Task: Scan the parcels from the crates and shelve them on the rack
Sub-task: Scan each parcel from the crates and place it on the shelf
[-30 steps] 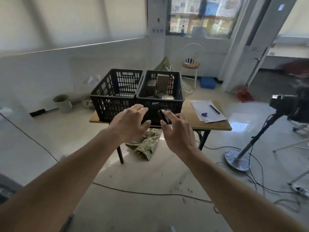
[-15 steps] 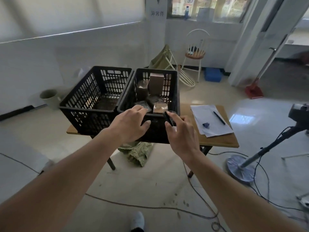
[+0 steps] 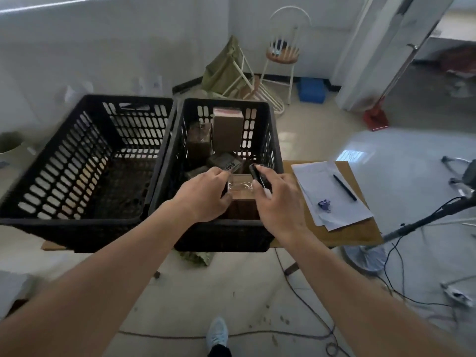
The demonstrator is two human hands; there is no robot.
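Two crates stand at frame centre: left crate [image 3: 85,161], right crate [image 3: 229,235] holding parcels [image 3: 228,131]. Left hand [image 3: 203,194] reaches in, fingers curled at a taped parcel [image 3: 242,188]; grip unclear. Right hand [image 3: 279,199] grips a scanner [image 3: 257,173].

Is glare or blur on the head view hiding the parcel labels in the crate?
Head view: window glare whitens the floor; the right crate interior is dim; tape on the near parcel glints; the label is too blurred to read; straight edges bow from wide-angle distortion.
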